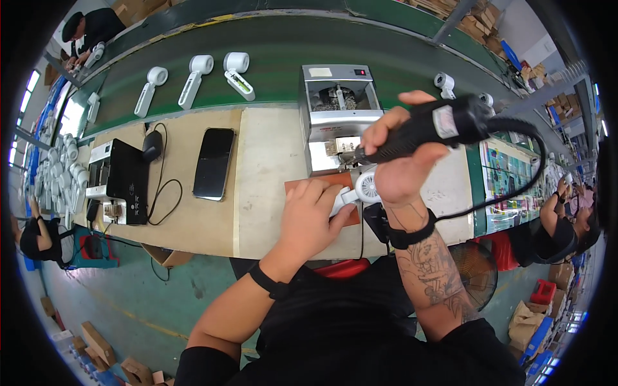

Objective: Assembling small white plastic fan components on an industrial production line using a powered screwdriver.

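The right hand [402,161] is closed around a black corded electric screwdriver [425,132], held nearly level with its bit end pointing toward the grey screw-feeder machine [338,116] at the far edge of the table [270,180]. The left hand [312,215] is closed down on a small white handheld fan [360,190], pinning its handle against a brown pad [302,186] near the table's front edge; the round fan head shows just beside the right wrist. Whether a screw sits on the bit cannot be told. In my judgement the work calls for the fan to be kept flat and steady on the pad, and for the driver to be brought upright over the hole before pressing, with its cable [515,186] kept off the part. A black smartphone [214,162] lies toward the middle of the table, a black box with a wired mouse [152,145] toward its left edge. Three more white fans [196,77] lie on the green conveyor belt [283,58] beyond the far edge. Other workers sit at left and right.
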Demonstrator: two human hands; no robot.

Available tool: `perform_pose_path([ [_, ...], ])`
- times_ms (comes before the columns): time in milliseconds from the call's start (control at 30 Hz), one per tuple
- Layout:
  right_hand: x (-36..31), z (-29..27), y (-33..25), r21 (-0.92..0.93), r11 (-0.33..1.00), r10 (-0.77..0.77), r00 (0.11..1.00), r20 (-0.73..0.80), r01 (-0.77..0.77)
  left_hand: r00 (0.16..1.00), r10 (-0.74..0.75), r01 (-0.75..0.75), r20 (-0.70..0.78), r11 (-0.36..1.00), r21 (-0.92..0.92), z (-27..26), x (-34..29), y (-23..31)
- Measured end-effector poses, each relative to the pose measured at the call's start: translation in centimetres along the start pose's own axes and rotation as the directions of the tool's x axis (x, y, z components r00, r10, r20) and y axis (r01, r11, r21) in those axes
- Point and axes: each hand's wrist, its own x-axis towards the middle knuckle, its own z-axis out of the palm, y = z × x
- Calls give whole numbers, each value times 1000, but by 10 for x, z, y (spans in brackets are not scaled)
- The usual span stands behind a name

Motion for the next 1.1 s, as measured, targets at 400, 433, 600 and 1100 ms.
perform_pose_path([
  [400,-27,-15,-10,-135,976,173,985,19,-169,999,20,-21,-31,1000,-23,6,2,0],
  [433,-30,-16,-15,-130,976,176,984,23,-172,999,23,-23,-33,1000,-15,6,3,-1],
  [600,-43,-22,-26,-99,969,231,973,28,-227,1000,12,-13,-19,1000,-8,8,3,0],
  [1100,-64,-28,-12,-7,983,182,983,21,-182,1000,13,-13,-5,1000,1,9,4,3],
])
